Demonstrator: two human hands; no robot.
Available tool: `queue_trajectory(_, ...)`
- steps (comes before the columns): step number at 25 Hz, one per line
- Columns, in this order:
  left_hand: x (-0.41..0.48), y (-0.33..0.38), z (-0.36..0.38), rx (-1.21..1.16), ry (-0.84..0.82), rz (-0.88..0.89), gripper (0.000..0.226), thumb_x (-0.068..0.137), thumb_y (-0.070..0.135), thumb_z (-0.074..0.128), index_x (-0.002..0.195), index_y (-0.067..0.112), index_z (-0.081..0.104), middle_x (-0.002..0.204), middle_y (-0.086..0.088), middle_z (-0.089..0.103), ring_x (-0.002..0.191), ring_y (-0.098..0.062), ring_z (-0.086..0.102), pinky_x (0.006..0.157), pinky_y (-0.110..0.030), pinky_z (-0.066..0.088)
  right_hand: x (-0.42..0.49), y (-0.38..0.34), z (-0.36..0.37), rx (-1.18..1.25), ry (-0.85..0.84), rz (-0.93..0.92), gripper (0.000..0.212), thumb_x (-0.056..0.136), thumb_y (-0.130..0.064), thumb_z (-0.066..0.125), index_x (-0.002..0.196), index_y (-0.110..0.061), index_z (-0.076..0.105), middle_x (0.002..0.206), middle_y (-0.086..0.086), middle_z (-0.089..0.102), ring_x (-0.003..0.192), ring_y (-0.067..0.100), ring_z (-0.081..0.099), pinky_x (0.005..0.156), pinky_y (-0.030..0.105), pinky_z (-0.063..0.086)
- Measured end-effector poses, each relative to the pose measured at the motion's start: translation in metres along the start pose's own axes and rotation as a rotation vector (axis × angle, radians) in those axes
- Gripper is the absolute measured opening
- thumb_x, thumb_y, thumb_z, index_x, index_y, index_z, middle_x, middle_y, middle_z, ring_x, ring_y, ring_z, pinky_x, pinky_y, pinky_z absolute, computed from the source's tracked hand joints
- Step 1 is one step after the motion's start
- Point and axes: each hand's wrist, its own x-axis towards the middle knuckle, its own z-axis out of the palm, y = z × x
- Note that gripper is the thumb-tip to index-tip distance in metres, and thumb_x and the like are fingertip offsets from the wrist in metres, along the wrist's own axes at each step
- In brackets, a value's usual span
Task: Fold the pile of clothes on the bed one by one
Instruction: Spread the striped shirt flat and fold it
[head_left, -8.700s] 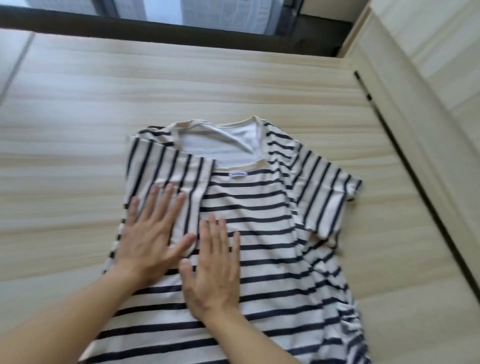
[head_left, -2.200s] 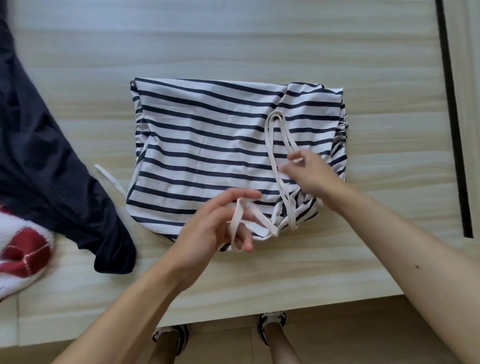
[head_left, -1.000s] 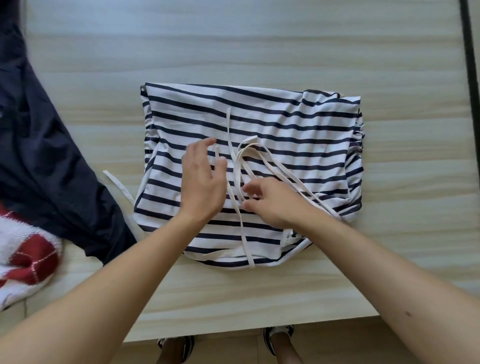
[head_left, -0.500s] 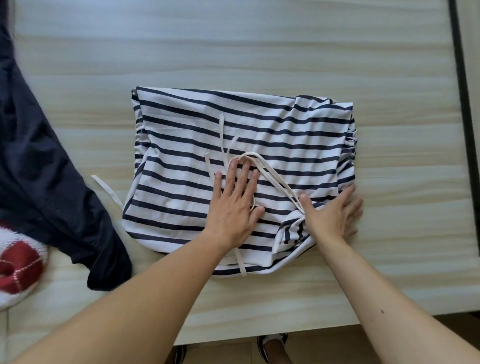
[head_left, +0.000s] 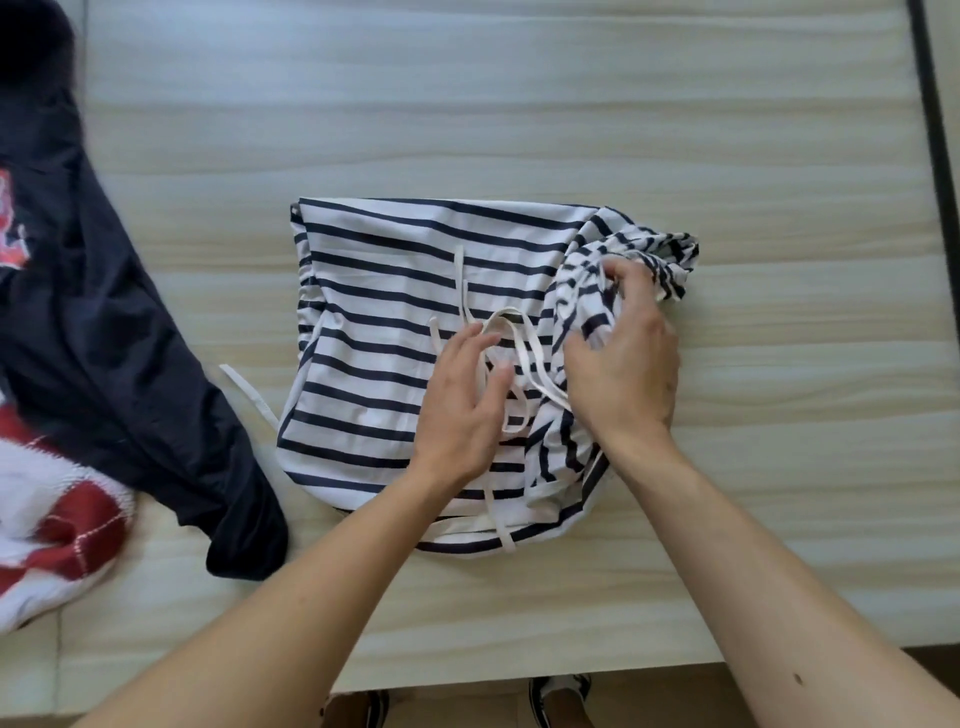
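A white garment with navy stripes (head_left: 384, 322) lies folded into a rough rectangle on the pale wooden bed surface (head_left: 519, 104). Thin white ties (head_left: 524, 343) loop loosely over its middle. My left hand (head_left: 462, 405) rests flat on the garment's centre, fingers spread over the ties. My right hand (head_left: 628, 358) grips the bunched right edge of the striped garment and lifts it inward, so that side is crumpled and raised.
A dark navy garment (head_left: 93, 312) sprawls at the left, with a red-and-white knitted piece (head_left: 47, 525) below it. The bed's near edge (head_left: 467, 675) runs across the bottom, with shoes (head_left: 561, 696) visible beneath. A dark gap (head_left: 935, 130) borders the right side.
My right hand, flat at the garment's lower right half a second ago, has now grabbed the right edge and pulled it up and inward. My left hand stays pressed on the middle.
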Motion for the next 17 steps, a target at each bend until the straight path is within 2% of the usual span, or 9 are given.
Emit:
queue_trajectory(2, 0.006, 0.009, -0.024, -0.326, -0.037, -0.224, 0.038, 0.106, 0.045, 0.036, 0.127, 0.022, 0.059, 0.133, 0.005, 0.060, 0.124, -0.009, 0.055, 0.106, -0.036, 0.044, -0.012, -0.041, -0.001, -0.029, 0.011, -0.192, 0.060, 0.083, 0.005, 0.065, 0.135, -0.022, 0.052, 0.111, -0.005, 0.067, 0.091, 0.013, 0.062, 0.074, 0.021, 0.047)
queue_trajectory(4, 0.018, 0.011, -0.059, -0.599, -0.010, -0.331, 0.043, 0.106, 0.050, 0.033, 0.120, 0.022, 0.062, 0.121, 0.003, 0.066, 0.110, -0.012, 0.063, 0.097, -0.036, 0.049, -0.029, -0.082, 0.008, -0.101, -0.047, -0.359, 0.063, 0.082, 0.002, 0.062, 0.138, -0.024, 0.051, 0.117, 0.000, 0.066, 0.101, 0.021, 0.065, 0.079, 0.033, 0.055)
queue_trajectory(6, 0.032, 0.013, -0.104, -0.793, 0.033, -0.366, 0.050, 0.103, 0.055, 0.037, 0.098, 0.022, 0.073, 0.096, 0.002, 0.072, 0.085, -0.010, 0.067, 0.083, -0.031, 0.050, -0.052, -0.115, 0.030, -0.215, -0.202, -0.501, 0.071, 0.081, -0.005, 0.065, 0.145, -0.025, 0.042, 0.123, 0.003, 0.061, 0.112, 0.025, 0.060, 0.080, 0.039, 0.051)
queue_trajectory(8, 0.042, 0.005, -0.141, -0.817, 0.027, -0.381, 0.060, 0.104, 0.055, 0.036, 0.078, 0.019, 0.077, 0.073, 0.002, 0.070, 0.066, -0.009, 0.065, 0.070, -0.027, 0.049, -0.079, -0.133, 0.061, -0.243, -0.436, -0.591, 0.090, 0.081, -0.014, 0.069, 0.156, -0.025, 0.020, 0.125, 0.007, 0.053, 0.113, 0.028, 0.054, 0.074, 0.039, 0.045)
queue_trajectory(9, 0.048, -0.004, -0.155, -0.716, 0.044, -0.384, 0.058, 0.101, 0.058, 0.039, 0.089, 0.016, 0.077, 0.080, -0.002, 0.074, 0.073, -0.013, 0.067, 0.071, -0.028, 0.049, -0.090, -0.134, 0.074, -0.189, -0.572, -0.582, 0.097, 0.082, -0.016, 0.068, 0.158, -0.027, 0.009, 0.128, 0.009, 0.049, 0.114, 0.030, 0.053, 0.077, 0.039, 0.047)
queue_trajectory(11, 0.058, -0.031, -0.173, -0.291, 0.129, -0.373, 0.057, 0.096, 0.058, 0.049, 0.119, 0.010, 0.068, 0.114, -0.010, 0.073, 0.102, -0.021, 0.067, 0.085, -0.032, 0.048, -0.101, -0.122, 0.094, -0.024, -0.735, -0.475, 0.098, 0.086, -0.019, 0.065, 0.159, -0.031, 0.002, 0.146, 0.008, 0.040, 0.125, 0.031, 0.050, 0.092, 0.046, 0.052)
queue_trajectory(14, 0.065, -0.048, -0.169, 0.318, 0.207, -0.027, 0.052, 0.097, 0.047, 0.053, 0.137, 0.014, 0.055, 0.136, -0.008, 0.059, 0.126, -0.022, 0.053, 0.105, -0.036, 0.043, -0.108, -0.076, 0.105, 0.029, -0.557, -0.303, 0.071, 0.090, -0.022, 0.061, 0.154, -0.022, 0.030, 0.146, 0.001, 0.044, 0.131, 0.021, 0.046, 0.101, 0.042, 0.049)
queue_trajectory(16, 0.074, -0.038, -0.154, 0.543, 0.049, 0.168, 0.075, 0.085, 0.055, 0.065, 0.146, 0.016, 0.045, 0.145, -0.009, 0.048, 0.133, -0.027, 0.044, 0.111, -0.043, 0.039, -0.111, -0.042, 0.107, -0.080, -0.409, -0.226, 0.058, 0.087, -0.028, 0.063, 0.142, -0.020, 0.045, 0.132, 0.001, 0.047, 0.121, 0.022, 0.048, 0.096, 0.043, 0.049)
queue_trajectory(17, 0.079, -0.036, -0.145, 0.668, -0.029, 0.162, 0.090, 0.078, 0.057, 0.072, 0.150, 0.018, 0.037, 0.149, -0.010, 0.042, 0.135, -0.029, 0.040, 0.111, -0.046, 0.040, -0.113, -0.030, 0.107, -0.119, -0.404, -0.207, 0.059, 0.084, -0.035, 0.065, 0.139, -0.021, 0.047, 0.128, 0.000, 0.047, 0.119, 0.022, 0.048, 0.095, 0.042, 0.049)
